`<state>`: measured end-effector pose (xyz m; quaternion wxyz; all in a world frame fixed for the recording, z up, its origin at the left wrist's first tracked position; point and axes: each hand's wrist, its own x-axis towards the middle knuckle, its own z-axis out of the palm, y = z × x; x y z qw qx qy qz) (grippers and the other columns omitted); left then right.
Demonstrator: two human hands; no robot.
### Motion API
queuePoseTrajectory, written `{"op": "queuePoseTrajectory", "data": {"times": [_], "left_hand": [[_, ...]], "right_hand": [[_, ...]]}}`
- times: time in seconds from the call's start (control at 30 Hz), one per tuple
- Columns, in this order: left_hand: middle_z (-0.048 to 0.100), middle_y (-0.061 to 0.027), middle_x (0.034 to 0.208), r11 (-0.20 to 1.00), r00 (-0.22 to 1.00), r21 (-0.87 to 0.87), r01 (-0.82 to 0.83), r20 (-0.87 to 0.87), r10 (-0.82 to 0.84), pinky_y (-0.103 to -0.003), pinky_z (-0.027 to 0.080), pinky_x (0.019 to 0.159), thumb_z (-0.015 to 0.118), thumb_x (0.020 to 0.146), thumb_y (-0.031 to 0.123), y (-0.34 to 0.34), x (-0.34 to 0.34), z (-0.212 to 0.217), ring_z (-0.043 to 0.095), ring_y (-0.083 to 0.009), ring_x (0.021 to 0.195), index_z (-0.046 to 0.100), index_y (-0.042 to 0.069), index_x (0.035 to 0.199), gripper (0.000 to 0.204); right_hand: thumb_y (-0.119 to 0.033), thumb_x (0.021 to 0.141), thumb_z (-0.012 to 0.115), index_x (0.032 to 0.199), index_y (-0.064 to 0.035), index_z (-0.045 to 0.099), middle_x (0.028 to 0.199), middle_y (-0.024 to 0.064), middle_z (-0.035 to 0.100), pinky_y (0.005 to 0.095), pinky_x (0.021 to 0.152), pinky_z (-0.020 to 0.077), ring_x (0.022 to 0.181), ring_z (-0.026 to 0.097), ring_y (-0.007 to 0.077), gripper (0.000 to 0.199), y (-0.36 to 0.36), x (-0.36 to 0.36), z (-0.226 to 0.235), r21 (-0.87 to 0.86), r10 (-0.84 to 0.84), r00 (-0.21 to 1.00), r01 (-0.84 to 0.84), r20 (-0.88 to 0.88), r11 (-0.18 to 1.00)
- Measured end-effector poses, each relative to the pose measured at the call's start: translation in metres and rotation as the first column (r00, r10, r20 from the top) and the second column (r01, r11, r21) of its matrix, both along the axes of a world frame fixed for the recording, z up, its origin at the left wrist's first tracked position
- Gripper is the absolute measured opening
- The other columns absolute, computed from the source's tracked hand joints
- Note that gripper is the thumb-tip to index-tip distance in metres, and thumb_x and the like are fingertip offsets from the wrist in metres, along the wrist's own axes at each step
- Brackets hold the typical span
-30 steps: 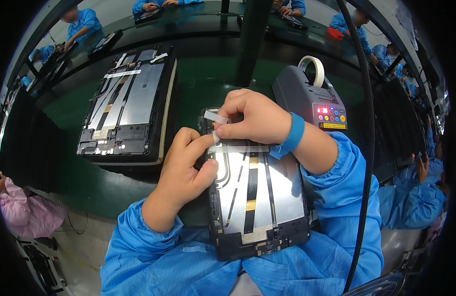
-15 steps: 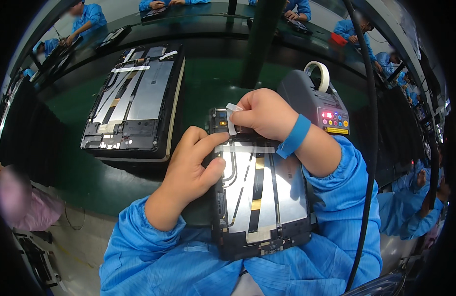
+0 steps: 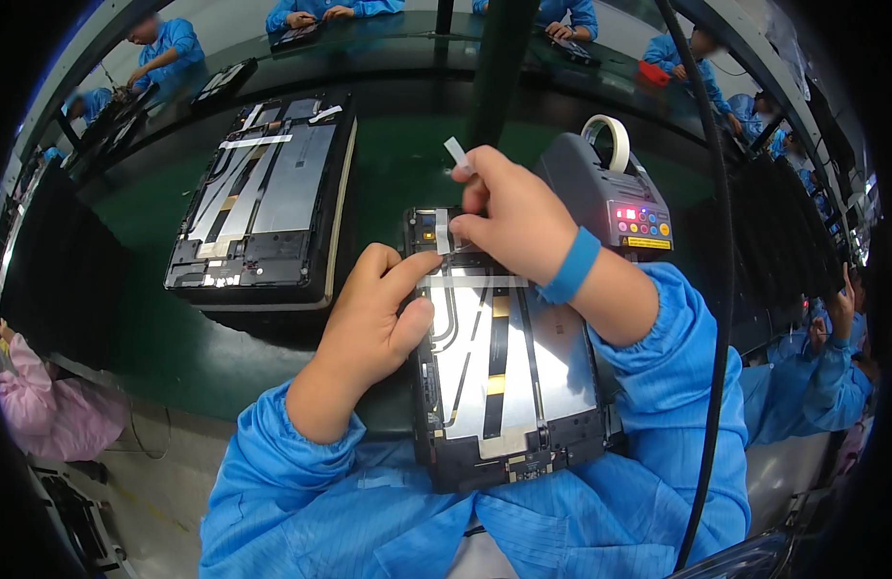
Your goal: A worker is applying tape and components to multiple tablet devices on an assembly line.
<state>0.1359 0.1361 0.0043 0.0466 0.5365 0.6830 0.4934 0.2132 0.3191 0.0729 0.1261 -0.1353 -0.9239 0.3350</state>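
Note:
An opened tablet [image 3: 475, 386], its silver inner plate and dark flex cables showing, lies in front of me with its near end against my smock. My left hand [image 3: 373, 309] holds its left edge, index fingertip by a short white tape strip [image 3: 443, 232] at the top, thumb lower on the edge; the other fingers are partly hidden. Above the far end, my right hand [image 3: 513, 207] has a loose piece of white tape [image 3: 456, 154] at its index fingertip, and the thumb is beside the stuck strip. A pale tape band [image 3: 475, 281] crosses the plate.
At the left stands a stack of similar opened tablets [image 3: 258, 203]. A grey tape dispenser [image 3: 600, 193] with a white roll sits beyond my right wrist. A black cable [image 3: 718, 289] hangs at the right. Co-workers in blue [image 3: 171, 48] sit across the green bench [image 3: 262, 362].
My right hand has lifted slightly and opened its fingers from the stuck strip, which now lies flat on the tablet. Another tape piece shows at its index fingertip. My left hand has hardly moved.

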Motion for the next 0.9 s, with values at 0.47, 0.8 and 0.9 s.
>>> {"op": "queuePoseTrajectory", "data": {"times": [0.47,0.8,0.9], "left_hand": [[0.045,-0.0151,0.09,0.978,0.95,-0.131,-0.16,-0.29,0.117,-0.04,0.046,0.071,0.051,0.082,0.025,-0.005,0.012,0.014,0.05,-0.0316,0.083,0.056,0.005,0.119,0.043],[0.047,-0.0146,0.091,0.972,0.924,-0.088,-0.22,-0.337,0.179,-0.039,0.046,0.075,0.056,0.078,0.014,-0.002,0.021,0.032,0.052,-0.0306,0.088,0.059,0.004,0.116,0.04],[0.048,-0.0143,0.091,0.977,0.919,-0.093,-0.192,-0.366,0.146,-0.04,0.047,0.077,0.056,0.078,0.016,0.001,0.02,0.035,0.052,-0.0312,0.088,0.061,0.003,0.108,0.034]], "right_hand": [[0.003,0.083,0.054,0.109,-0.0011,0.05,0.107,0.0146,0.066,0.0336,0.082,0.0507,0.096,0.064,0.0293,0.026,-0.002,0.023,-0.003,-0.083,0.295,0.955,-0.292,0.023,0.953],[0.003,0.08,0.056,0.104,-0.0021,0.053,0.104,0.0143,0.065,0.036,0.083,0.0502,0.095,0.063,0.0301,0.024,0.002,0.027,-0.009,0.191,0.376,0.926,-0.373,0.025,0.908],[-0.003,0.083,0.052,0.108,-0.0034,0.056,0.095,0.0171,0.063,0.039,0.078,0.0501,0.088,0.062,0.0328,0.025,0.002,0.033,-0.006,0.224,0.404,0.91,-0.377,-0.092,0.899]]}}
